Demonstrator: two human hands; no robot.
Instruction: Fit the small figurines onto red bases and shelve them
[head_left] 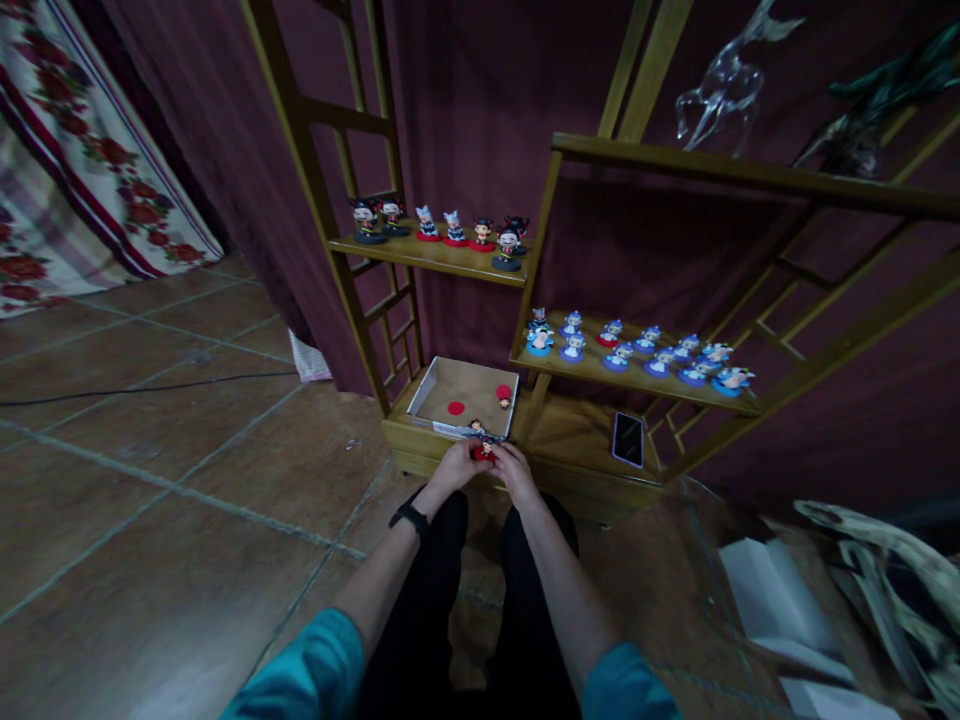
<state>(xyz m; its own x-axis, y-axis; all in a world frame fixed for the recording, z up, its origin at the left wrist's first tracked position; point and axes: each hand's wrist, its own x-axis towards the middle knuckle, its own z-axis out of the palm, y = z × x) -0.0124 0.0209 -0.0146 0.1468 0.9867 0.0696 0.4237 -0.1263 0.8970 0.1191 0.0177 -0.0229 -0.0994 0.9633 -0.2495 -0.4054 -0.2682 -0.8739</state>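
Note:
Between both hands, just in front of a shallow open box (426,398), is a small figurine (486,450) with dark hair and a red base. My left hand (456,467) grips it from the left, and my right hand (514,470) closes on its right side. Inside the box lie a loose red disc (456,408) and, at the right, another red disc (503,392) beside a small dark-haired figure (505,404). One more figure (476,426) shows at the box's near wall, partly hidden behind the held one.
The box stands on the bottom of a wooden shelf unit (435,258). Several figurines (451,228) line the upper left board, and several bluish ones (616,356) the right board. A phone (628,440) lies low right. A glass deer (724,85) stands high. White boxes (784,605) lie on the floor.

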